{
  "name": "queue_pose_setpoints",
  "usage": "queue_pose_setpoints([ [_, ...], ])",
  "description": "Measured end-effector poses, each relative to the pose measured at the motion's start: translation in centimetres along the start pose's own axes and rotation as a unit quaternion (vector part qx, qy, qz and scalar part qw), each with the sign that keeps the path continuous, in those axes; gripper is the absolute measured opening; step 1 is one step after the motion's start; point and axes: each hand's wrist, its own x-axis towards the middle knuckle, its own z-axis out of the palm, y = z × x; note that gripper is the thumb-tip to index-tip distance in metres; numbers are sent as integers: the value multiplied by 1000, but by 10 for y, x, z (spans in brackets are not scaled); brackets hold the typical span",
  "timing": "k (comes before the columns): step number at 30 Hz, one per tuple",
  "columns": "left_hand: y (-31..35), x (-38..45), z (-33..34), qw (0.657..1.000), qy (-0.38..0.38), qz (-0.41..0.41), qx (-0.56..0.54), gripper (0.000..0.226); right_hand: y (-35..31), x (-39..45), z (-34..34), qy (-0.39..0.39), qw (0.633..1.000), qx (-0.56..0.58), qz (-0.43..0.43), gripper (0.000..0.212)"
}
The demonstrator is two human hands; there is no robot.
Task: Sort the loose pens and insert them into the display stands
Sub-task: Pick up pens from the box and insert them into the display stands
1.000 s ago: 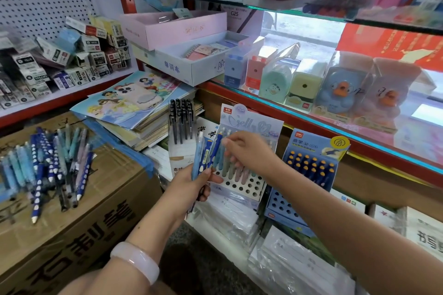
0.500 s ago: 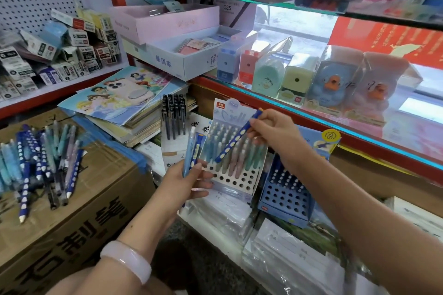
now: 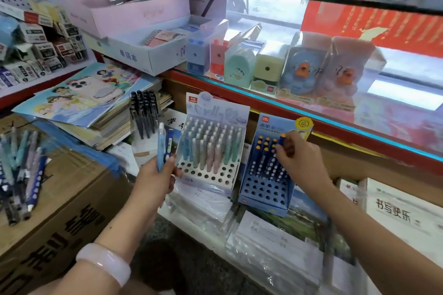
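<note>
1. Head view: the right hand (image 3: pixel 298 158) pinches the orange-tipped top of a dark blue dotted pen (image 3: pixel 281 142) over the blue display stand (image 3: pixel 263 189), at about 3 o'clock from centre.
2. Left hand (image 3: pixel 155 179) grips two pens upright, a light blue pen (image 3: pixel 160 146) and a dark blue pen (image 3: pixel 169 141), just at 9 o'clock of the white display stand (image 3: pixel 211 151).
3. White display stand holds rows of pastel pens; its front holes are bare.
4. Loose pens (image 3: pixel 21 170) lie heaped on a cardboard box (image 3: pixel 72 203) at far 9 o'clock.
</note>
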Motion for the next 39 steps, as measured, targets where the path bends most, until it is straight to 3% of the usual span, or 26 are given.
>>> queue_pose_setpoints([
  [5,1,2,0,1000,7,-2,-9,18,21,-6,-14,58,998,14,23,12],
  [16,-2,2,1,1000,5,-8,-28,14,52,-18,5,-14,997,-14,71,15],
  [25,-2,2,-2,1000,-18,-12,-19,10,62,-15,13,-68,988,-100,92,13],
  [29,-1,1,-3,998,-43,-28,-25,14,33,-16,3,42,995,-4,93,14],
  [31,3,-2,-2,994,-73,-41,-71,14,-1,-13,-1,54,995,63,55,9],
  [36,14,-11,-2,975,-152,-57,-155,11,-82,-7,19,-171,960,223,9,8],
  [39,16,-15,-6,970,-182,-55,-148,13,-107,-4,36,-226,933,280,12,14],
])
